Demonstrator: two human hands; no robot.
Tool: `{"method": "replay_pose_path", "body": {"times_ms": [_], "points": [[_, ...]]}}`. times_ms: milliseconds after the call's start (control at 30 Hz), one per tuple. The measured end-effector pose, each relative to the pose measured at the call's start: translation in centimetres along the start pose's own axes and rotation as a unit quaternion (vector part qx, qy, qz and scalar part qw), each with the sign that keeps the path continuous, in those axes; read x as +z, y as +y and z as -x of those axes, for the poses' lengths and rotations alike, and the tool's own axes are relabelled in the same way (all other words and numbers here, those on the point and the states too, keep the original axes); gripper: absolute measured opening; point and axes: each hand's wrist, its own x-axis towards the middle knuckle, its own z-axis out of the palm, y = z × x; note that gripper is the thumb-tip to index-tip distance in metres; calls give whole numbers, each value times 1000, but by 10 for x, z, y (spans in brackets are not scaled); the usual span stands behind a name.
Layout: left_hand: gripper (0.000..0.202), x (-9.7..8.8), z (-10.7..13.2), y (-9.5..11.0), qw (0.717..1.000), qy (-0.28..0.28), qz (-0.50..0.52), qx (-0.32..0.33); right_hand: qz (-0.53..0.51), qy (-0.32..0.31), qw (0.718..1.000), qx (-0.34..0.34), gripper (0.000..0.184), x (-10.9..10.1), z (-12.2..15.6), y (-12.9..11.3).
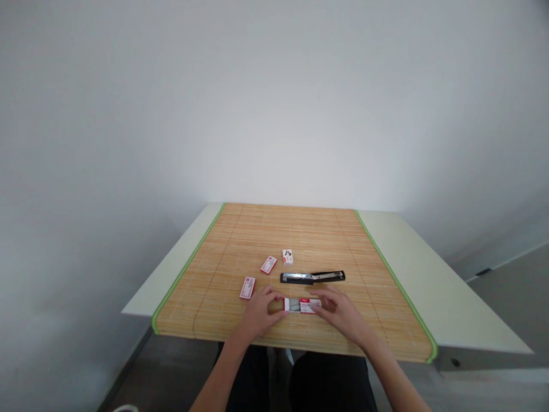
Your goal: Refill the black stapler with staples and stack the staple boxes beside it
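Fingers (271,294) of left hand (259,313) and right hand (342,313) clamp the box (302,305), hiding its ends; stapler (313,277) just beyond them.

Small white cardboard box with a red label strip (305,304), lower centre of frame: print present, too small to read. Three similar white-and-red boxes up-left of it, left box (247,288), middle box (268,264), upper box (287,257): print illegible. Long black stapler (312,277): no marking legible.
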Motion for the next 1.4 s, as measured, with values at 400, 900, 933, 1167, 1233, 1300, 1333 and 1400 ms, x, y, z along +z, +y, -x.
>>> {"method": "replay_pose_path", "body": {"times_ms": [400,900,933,1167,1233,1300,1333,1400], "points": [[33,-2,3,5,999,16,32,-7,216,-159,947,-177,13,9,-64,-48],[34,-1,3,4,999,16,31,-14,129,-122,972,-151,10,11,-64,-41],[34,-1,3,4,999,15,30,-16,110,-110,978,-137,12,8,-61,-35],[33,-1,2,2,999,14,32,-17,45,-84,992,-85,18,-6,-32,-4],[32,-1,2,3,999,15,32,-15,36,-86,992,-84,21,-9,-28,-3],[32,-1,2,4,999,16,32,-15,22,-89,992,-84,24,-12,-26,-5],[31,-1,2,4,999,16,32,-16,15,-89,992,-84,25,-13,-24,-6],[32,-1,3,4,999,14,30,-17,8,-82,993,-82,28,-15,-20,-7]]}}
